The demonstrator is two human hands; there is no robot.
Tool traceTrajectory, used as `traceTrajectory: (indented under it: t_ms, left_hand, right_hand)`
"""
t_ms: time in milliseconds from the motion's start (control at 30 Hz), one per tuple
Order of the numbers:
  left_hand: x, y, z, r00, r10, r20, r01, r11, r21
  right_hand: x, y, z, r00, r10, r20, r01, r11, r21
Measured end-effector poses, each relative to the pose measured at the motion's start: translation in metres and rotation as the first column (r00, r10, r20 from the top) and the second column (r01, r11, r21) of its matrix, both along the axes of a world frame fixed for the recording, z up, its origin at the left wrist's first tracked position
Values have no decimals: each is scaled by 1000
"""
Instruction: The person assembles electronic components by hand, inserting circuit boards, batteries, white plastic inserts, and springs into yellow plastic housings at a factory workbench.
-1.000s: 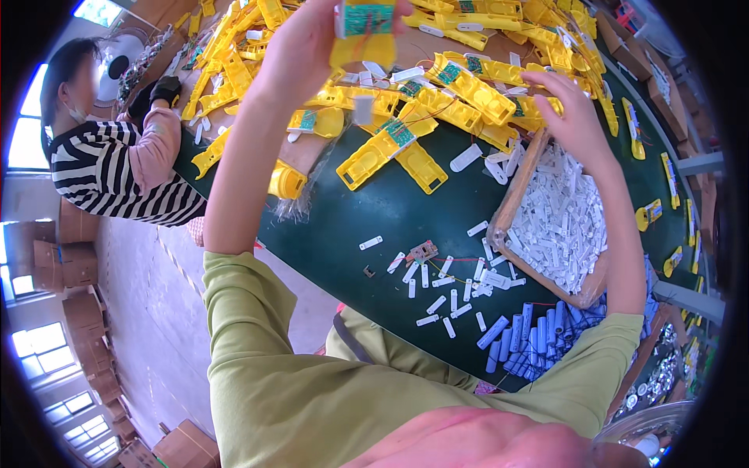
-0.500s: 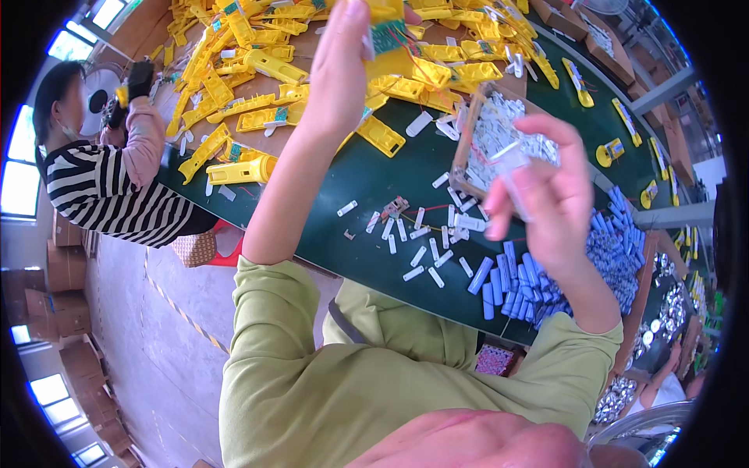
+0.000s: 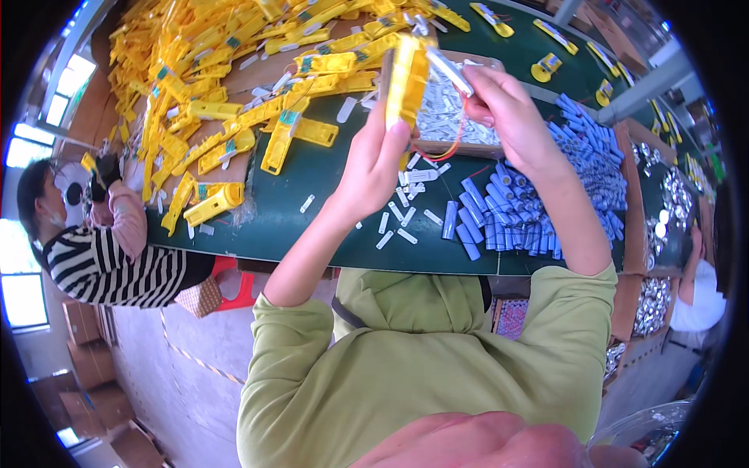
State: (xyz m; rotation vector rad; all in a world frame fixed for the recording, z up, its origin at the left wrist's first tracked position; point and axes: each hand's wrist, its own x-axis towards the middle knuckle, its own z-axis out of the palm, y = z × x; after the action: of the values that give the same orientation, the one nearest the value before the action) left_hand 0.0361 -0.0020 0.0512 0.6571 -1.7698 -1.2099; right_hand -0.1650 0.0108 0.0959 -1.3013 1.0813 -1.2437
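Note:
My left hand [image 3: 378, 160] grips a yellow plastic casing [image 3: 406, 80], held upright above the dark green table [image 3: 312, 226]. My right hand [image 3: 509, 117] pinches a small white strip part [image 3: 449, 72] with thin red and yellow wires hanging from it, right against the casing's top. Below both hands lies a wooden tray [image 3: 452, 148] filled with white strip parts. Loose white strips [image 3: 398, 214] are scattered on the table near my left wrist.
A big heap of yellow casings [image 3: 211, 86] covers the far left of the table. Blue cylinders [image 3: 546, 203] are piled at the right, with boxes of silver discs [image 3: 663, 234] beyond. A person in a striped top [image 3: 109, 265] sits at left; another person [image 3: 698, 288] at right.
My left hand has brought the yellow casing from the far pile toward me. My right hand left the tray with a white wired part and met the casing. The view shifted right.

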Motion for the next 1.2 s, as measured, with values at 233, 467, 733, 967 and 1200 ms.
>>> traceTrajectory:
  t_ms: [233,467,733,967,1200]
  left_hand:
    - [-17,38,-11,946,-141,291,147,989,2]
    - [-8,43,-7,810,-562,-169,551,630,547]
    - [-10,61,-2,710,-541,-451,693,420,586]
    - [-9,67,-20,907,-314,-281,420,735,533]
    - [-8,49,-38,844,-219,-490,490,686,538]
  right_hand:
    - [-3,27,-44,610,-691,-387,512,717,-473]
    - [-21,62,-65,942,-238,236,272,955,-121]
    - [-6,87,-80,665,-646,-374,289,685,-669]
    - [33,110,-72,805,-41,592,165,974,-157]
    - [40,123,-78,784,-598,-169,429,717,-550]
